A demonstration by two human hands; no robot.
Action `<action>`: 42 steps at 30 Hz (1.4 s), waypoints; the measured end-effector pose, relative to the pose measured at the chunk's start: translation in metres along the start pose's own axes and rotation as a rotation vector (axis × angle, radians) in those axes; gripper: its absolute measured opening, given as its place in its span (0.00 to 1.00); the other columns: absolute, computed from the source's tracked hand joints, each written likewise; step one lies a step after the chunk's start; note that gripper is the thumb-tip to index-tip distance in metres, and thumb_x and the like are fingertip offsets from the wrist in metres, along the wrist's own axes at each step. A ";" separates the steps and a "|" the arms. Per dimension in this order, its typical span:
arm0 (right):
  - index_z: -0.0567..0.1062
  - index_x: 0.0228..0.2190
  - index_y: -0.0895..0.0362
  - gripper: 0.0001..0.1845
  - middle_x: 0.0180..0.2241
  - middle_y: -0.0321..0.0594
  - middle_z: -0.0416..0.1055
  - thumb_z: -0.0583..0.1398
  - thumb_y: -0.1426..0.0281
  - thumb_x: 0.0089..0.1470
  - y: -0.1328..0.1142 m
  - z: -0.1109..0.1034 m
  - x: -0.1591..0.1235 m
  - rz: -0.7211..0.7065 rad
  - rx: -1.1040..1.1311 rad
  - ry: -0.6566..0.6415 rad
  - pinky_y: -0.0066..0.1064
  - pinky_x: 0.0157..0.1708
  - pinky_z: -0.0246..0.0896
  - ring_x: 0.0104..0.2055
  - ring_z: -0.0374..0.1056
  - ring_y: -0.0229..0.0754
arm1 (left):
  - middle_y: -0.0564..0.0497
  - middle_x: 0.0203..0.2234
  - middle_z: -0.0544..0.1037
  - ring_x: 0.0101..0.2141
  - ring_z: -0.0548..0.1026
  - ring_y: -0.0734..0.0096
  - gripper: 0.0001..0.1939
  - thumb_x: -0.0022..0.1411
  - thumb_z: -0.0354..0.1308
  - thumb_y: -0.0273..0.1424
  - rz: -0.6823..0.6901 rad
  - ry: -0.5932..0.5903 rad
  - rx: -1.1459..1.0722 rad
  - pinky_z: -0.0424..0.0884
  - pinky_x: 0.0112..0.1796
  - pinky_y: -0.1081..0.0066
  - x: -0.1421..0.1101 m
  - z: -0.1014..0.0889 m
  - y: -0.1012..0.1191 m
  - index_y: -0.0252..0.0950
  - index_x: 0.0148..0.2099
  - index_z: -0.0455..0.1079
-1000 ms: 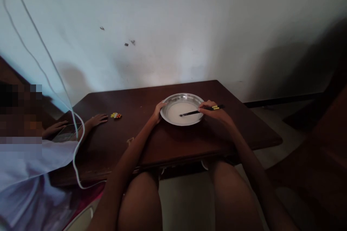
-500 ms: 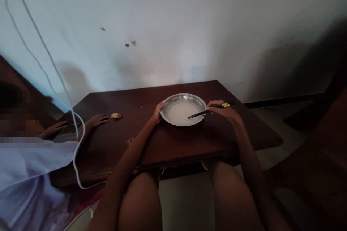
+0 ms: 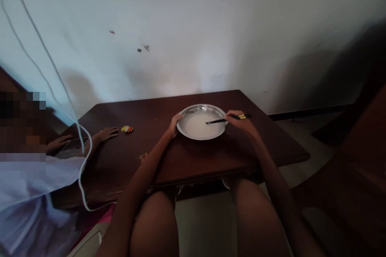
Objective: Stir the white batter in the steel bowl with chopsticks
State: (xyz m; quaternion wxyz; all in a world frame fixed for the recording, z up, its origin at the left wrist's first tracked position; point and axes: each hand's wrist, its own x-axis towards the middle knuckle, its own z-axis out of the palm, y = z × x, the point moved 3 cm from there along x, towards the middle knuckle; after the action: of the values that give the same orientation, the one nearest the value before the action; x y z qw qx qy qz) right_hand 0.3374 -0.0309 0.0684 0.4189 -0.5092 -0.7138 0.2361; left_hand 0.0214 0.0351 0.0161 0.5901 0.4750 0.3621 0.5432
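Note:
A shallow metal basin (image 3: 183, 133) stands on the dark wooden table, with a pale, milky liquid (image 3: 199, 128) covering its bottom. My left hand (image 3: 174, 124) grips the basin's left rim, thumb on top and the other fingers out of sight behind the wall. In my right hand (image 3: 238, 119), just past the right rim, is a pair of black chopsticks (image 3: 216, 121) with yellow bands near the back end. Their tips slant down to the liquid near the basin's middle; how deep they dip I cannot tell.
On the table (image 3: 181, 164) lies a small yellow, white and red toy-like piece (image 3: 127, 129). A person in a light shirt (image 3: 45, 172) sits at the left, one hand (image 3: 107, 133) flat on the table. A white cable (image 3: 81, 180) hangs down there. The wall (image 3: 181, 28) rises behind.
The chopsticks' tips moved right towards the near side of the liquid, then back left and farther from me, my right hand following. My left hand keeps its hold on the rim.

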 end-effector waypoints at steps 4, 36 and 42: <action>0.79 0.26 0.52 0.14 0.25 0.37 0.74 0.64 0.55 0.53 -0.003 -0.011 -0.005 0.017 0.054 -0.124 0.37 0.36 0.64 0.32 0.70 0.46 | 0.46 0.34 0.84 0.42 0.80 0.49 0.22 0.45 0.71 0.42 0.003 -0.009 0.018 0.72 0.44 0.60 0.000 -0.001 0.000 0.36 0.42 0.80; 0.80 0.28 0.50 0.08 0.31 0.41 0.80 0.63 0.63 0.57 -0.003 0.012 -0.004 -0.021 -0.104 0.069 0.42 0.46 0.66 0.41 0.72 0.51 | 0.44 0.36 0.86 0.46 0.82 0.43 0.23 0.46 0.72 0.40 -0.013 -0.011 -0.022 0.75 0.46 0.57 0.001 -0.002 -0.002 0.35 0.44 0.82; 0.77 0.25 0.51 0.10 0.29 0.39 0.79 0.63 0.61 0.55 -0.005 -0.004 -0.003 -0.059 -0.049 -0.039 0.41 0.46 0.65 0.37 0.72 0.49 | 0.45 0.37 0.86 0.45 0.82 0.45 0.21 0.45 0.72 0.40 0.014 -0.023 -0.024 0.75 0.46 0.59 0.002 -0.001 -0.002 0.36 0.42 0.81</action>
State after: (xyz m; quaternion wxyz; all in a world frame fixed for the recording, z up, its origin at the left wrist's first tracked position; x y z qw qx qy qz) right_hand 0.3384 -0.0359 0.0731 0.3992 -0.4932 -0.7421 0.2161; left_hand 0.0215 0.0371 0.0140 0.5961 0.4767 0.3455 0.5460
